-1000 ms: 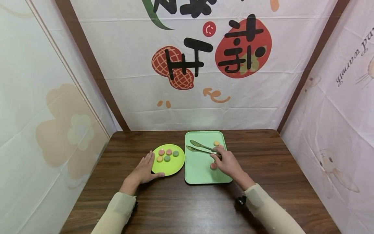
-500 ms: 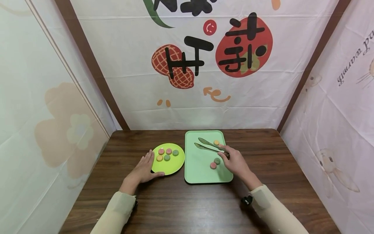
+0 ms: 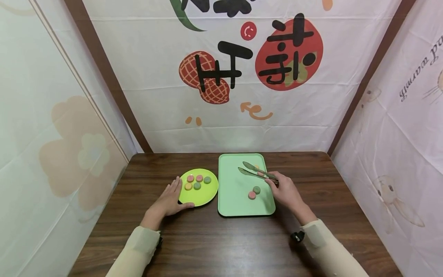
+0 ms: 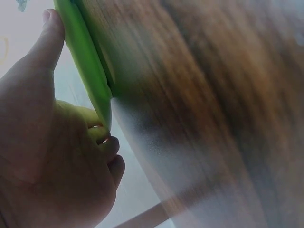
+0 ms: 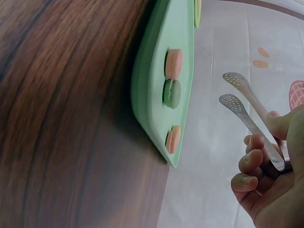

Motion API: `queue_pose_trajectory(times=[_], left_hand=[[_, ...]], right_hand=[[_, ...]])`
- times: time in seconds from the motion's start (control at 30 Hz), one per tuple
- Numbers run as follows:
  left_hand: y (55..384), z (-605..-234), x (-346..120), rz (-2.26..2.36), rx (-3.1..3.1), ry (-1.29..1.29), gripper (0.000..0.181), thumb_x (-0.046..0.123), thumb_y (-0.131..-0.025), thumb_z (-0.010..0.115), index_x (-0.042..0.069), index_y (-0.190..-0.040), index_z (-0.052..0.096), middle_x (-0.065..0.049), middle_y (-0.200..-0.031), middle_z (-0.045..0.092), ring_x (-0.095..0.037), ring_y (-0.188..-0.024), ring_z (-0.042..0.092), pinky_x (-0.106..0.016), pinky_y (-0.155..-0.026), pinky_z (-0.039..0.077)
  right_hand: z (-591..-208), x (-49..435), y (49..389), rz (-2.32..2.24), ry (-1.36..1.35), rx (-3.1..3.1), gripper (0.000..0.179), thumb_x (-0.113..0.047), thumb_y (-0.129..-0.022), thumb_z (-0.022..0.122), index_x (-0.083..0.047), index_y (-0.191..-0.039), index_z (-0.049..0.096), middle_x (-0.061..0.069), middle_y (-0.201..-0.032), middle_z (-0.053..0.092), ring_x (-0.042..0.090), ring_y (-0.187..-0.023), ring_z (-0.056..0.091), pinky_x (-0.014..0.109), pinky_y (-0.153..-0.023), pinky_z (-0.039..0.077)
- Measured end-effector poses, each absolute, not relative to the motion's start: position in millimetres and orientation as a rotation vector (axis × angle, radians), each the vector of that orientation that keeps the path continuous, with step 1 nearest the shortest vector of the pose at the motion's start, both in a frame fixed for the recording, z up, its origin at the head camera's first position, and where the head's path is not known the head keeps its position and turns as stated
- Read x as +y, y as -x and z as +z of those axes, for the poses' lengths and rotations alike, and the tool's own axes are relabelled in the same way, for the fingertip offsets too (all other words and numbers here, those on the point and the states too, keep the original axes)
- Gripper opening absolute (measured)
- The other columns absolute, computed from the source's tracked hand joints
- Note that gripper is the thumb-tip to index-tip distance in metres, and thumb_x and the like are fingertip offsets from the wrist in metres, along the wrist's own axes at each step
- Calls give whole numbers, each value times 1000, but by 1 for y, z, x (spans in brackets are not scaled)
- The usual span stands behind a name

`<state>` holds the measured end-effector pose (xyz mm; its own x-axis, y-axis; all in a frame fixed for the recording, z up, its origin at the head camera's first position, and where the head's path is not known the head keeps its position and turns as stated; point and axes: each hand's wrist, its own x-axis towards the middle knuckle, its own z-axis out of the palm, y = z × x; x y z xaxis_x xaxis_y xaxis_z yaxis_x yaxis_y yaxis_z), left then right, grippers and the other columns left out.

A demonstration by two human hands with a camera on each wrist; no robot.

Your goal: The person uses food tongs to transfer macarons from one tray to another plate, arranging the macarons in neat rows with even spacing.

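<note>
My right hand (image 3: 285, 189) holds a pair of metal tongs (image 3: 257, 172) above the right side of the light green tray (image 3: 230, 202). Their perforated tips stand apart with nothing between them, also in the right wrist view. Below them on the tray lie a green macaron (image 3: 256, 190) and a pink macaron (image 3: 252, 195), side by side. Farther back, another pink macaron (image 3: 260, 174) and a yellow one are partly covered by the tongs. My left hand (image 3: 169, 200) rests at the left rim of the yellow-green plate (image 3: 204, 198), fingers extended and thumb on the front edge.
Several pink, green and yellow macarons, among them a yellow one (image 3: 188, 186), lie on the plate. Plate and tray stand close together on the dark wooden table (image 3: 207, 246). A printed white cloth (image 3: 152, 107) hangs behind the table's far edge.
My right hand has moved to the right with the tongs, uncovering the green macaron on the tray. The tongs now overlap the yellow macaron at the back. My left hand stays at the plate.
</note>
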<state>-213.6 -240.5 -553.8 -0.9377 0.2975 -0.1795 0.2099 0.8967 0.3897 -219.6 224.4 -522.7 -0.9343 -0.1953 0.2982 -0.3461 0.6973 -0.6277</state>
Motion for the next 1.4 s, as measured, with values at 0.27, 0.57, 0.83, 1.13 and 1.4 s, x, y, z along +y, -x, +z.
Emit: queue_pose_trajectory(times=[0.27, 0.57, 0.83, 1.13, 1.4], left_hand=[[216, -555, -241, 525, 2826, -375, 126, 72, -94, 68, -13, -167, 10, -32, -176, 2, -49, -163, 9, -60, -133, 12], [217, -557, -242, 524, 2819, -368, 130, 76, -92, 67, -11, -167, 7, -31, -176, 0, -47, -164, 7, -59, -133, 10], [219, -559, -242, 525, 2825, -356, 129, 76, -93, 67, -10, -168, 6, -30, -177, -1, -46, -164, 5, -59, -134, 9], [216, -556, -241, 533, 2816, -353, 128, 74, -93, 69, -11, -168, 7, -31, -176, 0, -46, -164, 6, -59, -133, 10], [215, -557, -240, 523, 2830, -361, 126, 72, -95, 68, -12, -167, 9, -31, -176, 2, -47, -164, 8, -59, -133, 11]], right_hand=[[-528, 240, 219, 1030, -403, -2693, 30, -21, -106, 71, -1, -128, 71, 6, -92, 71, 17, -71, 58, 37, -65, 50], [-528, 254, 218, 1014, -347, -2735, 34, -25, -108, 69, 0, -131, 68, 5, -84, 65, 17, -63, 52, 36, -59, 46], [-530, 262, 221, 970, -312, -2765, 36, -27, -109, 68, 0, -132, 68, 4, -84, 64, 18, -66, 53, 37, -61, 46], [-535, 269, 221, 931, -274, -2796, 38, -27, -109, 68, 2, -133, 66, 6, -86, 66, 19, -68, 54, 39, -64, 47], [-536, 269, 223, 898, -247, -2829, 41, -28, -109, 67, 4, -135, 65, 8, -87, 67, 20, -67, 55, 39, -62, 47]])
